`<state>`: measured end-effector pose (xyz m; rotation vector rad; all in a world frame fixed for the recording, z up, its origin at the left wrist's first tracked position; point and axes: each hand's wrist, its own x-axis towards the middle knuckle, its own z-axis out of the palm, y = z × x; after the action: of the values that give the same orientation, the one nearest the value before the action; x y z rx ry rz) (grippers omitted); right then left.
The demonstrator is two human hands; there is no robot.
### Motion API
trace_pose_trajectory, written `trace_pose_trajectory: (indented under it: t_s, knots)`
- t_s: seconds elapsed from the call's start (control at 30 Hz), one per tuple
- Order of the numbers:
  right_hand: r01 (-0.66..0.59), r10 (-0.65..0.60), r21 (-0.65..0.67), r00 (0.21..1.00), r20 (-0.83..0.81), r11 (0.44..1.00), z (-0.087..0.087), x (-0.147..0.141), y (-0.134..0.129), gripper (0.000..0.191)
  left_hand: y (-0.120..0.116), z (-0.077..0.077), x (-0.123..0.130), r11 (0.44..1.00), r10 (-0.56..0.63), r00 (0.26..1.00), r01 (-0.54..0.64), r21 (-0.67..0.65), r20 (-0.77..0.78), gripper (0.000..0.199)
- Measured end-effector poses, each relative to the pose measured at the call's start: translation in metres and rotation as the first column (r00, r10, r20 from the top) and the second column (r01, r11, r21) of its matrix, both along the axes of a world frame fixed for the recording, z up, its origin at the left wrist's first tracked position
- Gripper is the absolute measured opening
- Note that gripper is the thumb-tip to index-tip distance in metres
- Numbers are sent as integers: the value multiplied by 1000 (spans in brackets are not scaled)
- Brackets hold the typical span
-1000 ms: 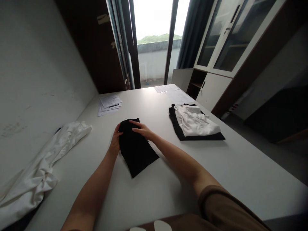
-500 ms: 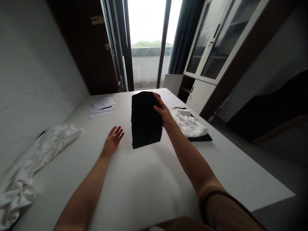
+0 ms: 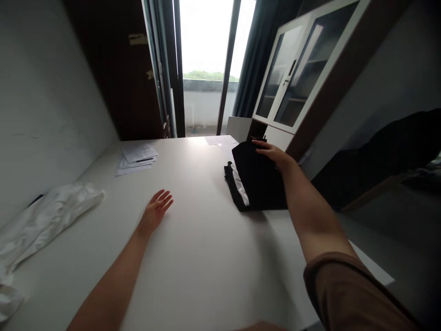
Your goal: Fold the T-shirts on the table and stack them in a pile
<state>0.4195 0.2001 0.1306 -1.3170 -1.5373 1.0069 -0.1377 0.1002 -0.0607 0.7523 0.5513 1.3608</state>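
A folded black cloth (image 3: 260, 177) is in my right hand (image 3: 275, 155), which grips it by its upper right part. The cloth hangs over a pile at the table's right side, where a white folded cloth (image 3: 240, 184) and a black one (image 3: 234, 189) under it show along the left edge. Most of that pile is hidden behind the held cloth. My left hand (image 3: 156, 212) is empty over the middle left of the white table (image 3: 200, 257), fingers spread and palm turned inward.
Papers with a dark pen (image 3: 138, 157) lie at the back left, and another sheet (image 3: 218, 140) at the far edge. White crumpled fabric (image 3: 55, 220) runs along the left side. A white cabinet (image 3: 279, 120) stands beyond the table's right side.
My right hand has carried the black cloth from the middle to the right, over the pile with the white cloth. My left hand stays nearly in place, still open.
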Motion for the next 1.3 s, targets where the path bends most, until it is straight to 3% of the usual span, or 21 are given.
trace_pose_trajectory:
  t_s: [0.1, 0.17, 0.2, 0.27, 0.33, 0.47, 0.53, 0.6, 0.7, 0.77, 0.87, 0.93, 1.0, 1.07, 1.17, 1.3]
  knots:
    - [205, -161, -98, 928, 336, 974, -47, 21, 18, 58, 3, -4, -3, 1000, 12, 1000, -12, -4, -1, 42]
    - [441, -371, 32, 710, 599, 897, -81, 22, 23, 45, 3, -5, -3, 1000, 18, 1000, -18, -9, -2, 43]
    - [493, -447, 132, 603, 661, 860, -98, 20, 25, 43, 3, -5, -3, 1000, 18, 1000, -18, -12, -6, 43]
    - [460, -479, 247, 501, 721, 853, -129, 12, 25, 46, 2, -5, -1, 1000, 17, 1000, -17, -16, -17, 43]
    - [360, -400, 240, 483, 779, 901, -153, 4, 26, 51, 0, -3, 3, 1000, 20, 999, -21, -16, -36, 43]
    - [309, -213, 79, 432, 876, 948, -173, -10, 33, 55, 1, -1, 8, 997, 77, 991, -78, -3, -106, 40]
    - [345, -199, 56, 396, 896, 937, -169, -18, 39, 56, 4, -3, 9, 990, 140, 973, -139, 22, -181, 35]
    - [338, -257, 130, 365, 895, 932, -162, -35, 42, 58, 10, -7, 9, 976, 218, 925, -205, 73, -311, 31]
    - [159, -362, 326, 384, 849, 932, -156, -78, 37, 56, 18, -13, 8, 944, 331, 760, -258, 208, -559, 29]
    - [-22, -318, 365, 444, 838, 931, -160, -117, 28, 55, 22, -16, 9, 923, 384, 604, -242, 298, -699, 30]
    - [-283, -127, 300, 498, 858, 911, -176, -175, 8, 57, 22, -16, 14, 904, 428, 312, -124, 410, -849, 33]
    - [-396, 10, 215, 494, 869, 893, -188, -208, -5, 61, 22, -14, 17, 895, 440, 91, 32, 445, -893, 39]
    - [-456, 99, 148, 475, 874, 878, -196, -233, -14, 65, 23, -13, 17, 899, 422, -116, 180, 399, -899, 48]
    - [-479, 146, 101, 450, 881, 872, -199, -249, -18, 70, 26, -13, 13, 914, 375, -277, 269, 303, -885, 59]
    - [-489, 185, 48, 416, 890, 871, -195, -258, -18, 75, 34, -15, 4, 930, 319, -403, 310, 200, -858, 68]
    - [-496, 212, 17, 402, 891, 868, -189, -260, -16, 76, 45, -17, -4, 936, 297, -455, 313, 162, -840, 72]
